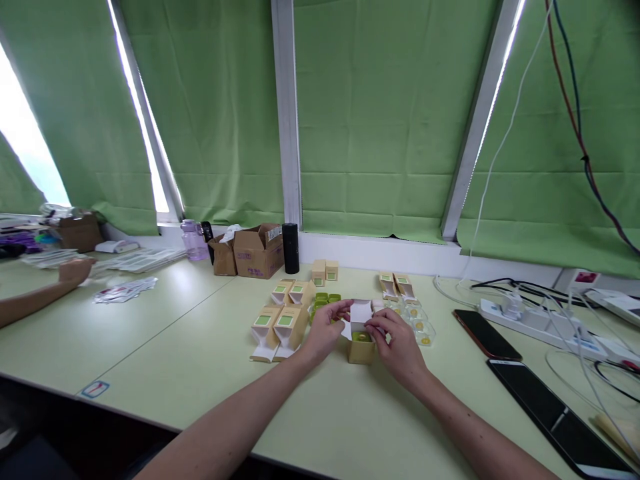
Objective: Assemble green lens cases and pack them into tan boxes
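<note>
A small kraft-paper box (361,355) stands upright on the table between my hands, its white-lined lid raised. Inside its mouth a green piece (361,337) is visible. My left hand (325,330) holds the box's left flap at the top, thumb and fingers pinched together. Closed at the right upper edge is my right hand (397,343), its fingertips on the rim and partly hiding it. Left of them lie several kraft boxes (285,321) with open white flaps. Behind my left hand are several green pieces (320,298), partly covered. Clear plastic holders with yellow centres (424,327) lie beyond my right hand.
Two kraft boxes (396,285) lie at the back right; more stand at the back (325,272). Cartons (257,252) and a black bottle (291,248) line the wall. Phones (487,335) and a power strip (543,328) with cables occupy the right. Another person's hand (75,270) is far left.
</note>
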Demonstrator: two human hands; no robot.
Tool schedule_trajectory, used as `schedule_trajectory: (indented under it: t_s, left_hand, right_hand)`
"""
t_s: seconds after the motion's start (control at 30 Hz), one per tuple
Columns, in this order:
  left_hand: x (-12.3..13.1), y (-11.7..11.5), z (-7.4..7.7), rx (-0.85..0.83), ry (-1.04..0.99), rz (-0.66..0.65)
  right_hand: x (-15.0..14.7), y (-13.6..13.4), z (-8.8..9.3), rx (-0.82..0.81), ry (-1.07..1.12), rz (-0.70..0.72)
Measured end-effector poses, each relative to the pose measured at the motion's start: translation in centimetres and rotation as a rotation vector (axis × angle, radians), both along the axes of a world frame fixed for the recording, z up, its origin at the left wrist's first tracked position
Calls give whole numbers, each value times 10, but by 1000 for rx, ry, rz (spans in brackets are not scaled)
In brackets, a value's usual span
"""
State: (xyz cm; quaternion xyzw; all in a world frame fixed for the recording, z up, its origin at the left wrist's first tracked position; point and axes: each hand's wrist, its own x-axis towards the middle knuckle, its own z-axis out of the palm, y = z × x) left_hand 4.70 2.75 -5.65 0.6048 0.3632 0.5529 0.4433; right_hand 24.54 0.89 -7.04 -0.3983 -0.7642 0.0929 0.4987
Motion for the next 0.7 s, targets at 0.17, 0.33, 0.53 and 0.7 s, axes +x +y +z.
schedule_trajectory:
  t_s: [0.17, 0.33, 0.53, 0.7]
  left_hand:
    - [1, -2, 3, -44, -52, -29]
    - [2, -1, 4, -70, -86, -32]
    - [3, 2, 0, -25, -64, -16]
    - [3, -1, 2, 6, -32, -24]
  right_hand:
    - [4, 3, 1, -2, 66, -52]
    - [7, 7, 0, -44, 139, -106]
    - [6, 8, -2, -99, 207, -128]
    - [7, 12, -6, -182, 272, -122]
